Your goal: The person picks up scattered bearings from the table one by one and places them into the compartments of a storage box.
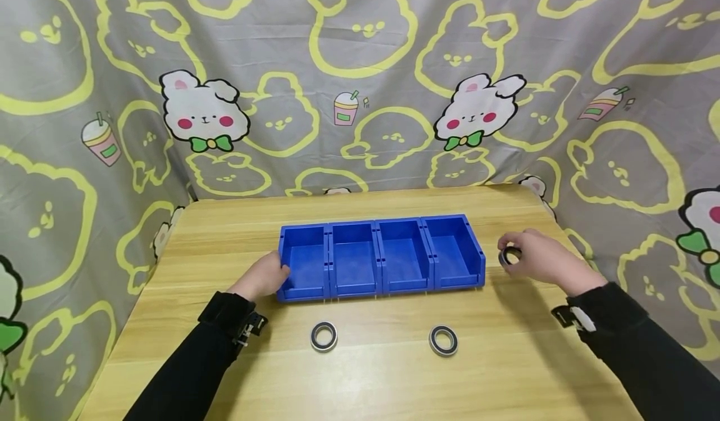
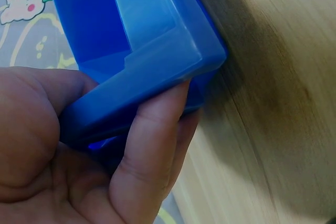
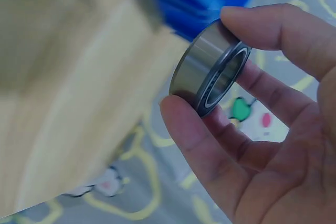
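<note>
Four-sided blue bins joined in a row form a blue bin rack (image 1: 351, 291) on the table. At its left end my left hand (image 1: 263, 276) grips the outer wall of the end bin (image 2: 163, 56), thumb inside and fingers outside. To the right of the rack, my right hand (image 1: 537, 258) pinches a ball bearing (image 3: 202, 69) between thumb and fingers, held above the table and apart from the bins. Two more bearings lie flat in front of the rack: a left bearing (image 1: 323, 336) and a right bearing (image 1: 443, 340).
The wooden table (image 1: 382, 383) extends around the rack on all sides. A patterned grey curtain (image 1: 388, 52) hangs behind the table and along both sides. The bins' low front lips face me.
</note>
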The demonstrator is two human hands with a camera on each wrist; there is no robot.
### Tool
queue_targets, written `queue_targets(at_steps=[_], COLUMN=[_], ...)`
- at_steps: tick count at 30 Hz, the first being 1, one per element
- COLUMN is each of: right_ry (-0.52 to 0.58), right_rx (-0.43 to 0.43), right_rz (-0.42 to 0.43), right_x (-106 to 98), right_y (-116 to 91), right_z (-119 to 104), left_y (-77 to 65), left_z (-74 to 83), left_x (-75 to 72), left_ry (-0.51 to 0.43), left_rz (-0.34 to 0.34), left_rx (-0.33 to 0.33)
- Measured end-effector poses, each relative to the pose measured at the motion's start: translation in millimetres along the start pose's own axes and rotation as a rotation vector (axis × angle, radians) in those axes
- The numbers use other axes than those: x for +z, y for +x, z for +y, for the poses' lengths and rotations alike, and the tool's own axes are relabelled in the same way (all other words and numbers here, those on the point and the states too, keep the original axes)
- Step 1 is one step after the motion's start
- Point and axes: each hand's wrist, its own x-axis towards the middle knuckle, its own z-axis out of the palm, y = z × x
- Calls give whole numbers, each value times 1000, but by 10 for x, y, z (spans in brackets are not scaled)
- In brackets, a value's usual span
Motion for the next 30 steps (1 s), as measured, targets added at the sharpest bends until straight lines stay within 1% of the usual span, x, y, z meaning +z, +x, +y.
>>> queue_targets(at_steps=[1,3,6,9,13,16,20,26,30], right_ry=[0,-1,-21,-36,-41,-51,-47,-39,-35], right_rx=[-11,-6,15,39,37,14,-17,-2,17], right_rz=[4,10,1,-46,-118,-139,-145,-163,-196], right_x=[-36,-94,-132,-112,-27,51,154,308,406], right_y=[39,121,237,364,535,623,701,832,889], right_z=[-42,-136,-281,-423,-547,-581,-597,-611,-586], left_y=[4,7,6,-16,-59,-62,-53,-74,-76], left_z=[-2,1,12,34,63,62,50,37,42], left_x=[1,1,-6,-15,-19,-5,18,4,8], left_ry=[0,-1,6,28,60,66,52,51,63], left_rz=[0,1,13,26,43,48,40,51,50], left_rx=[3,1,6,29,53,54,41,30,36])
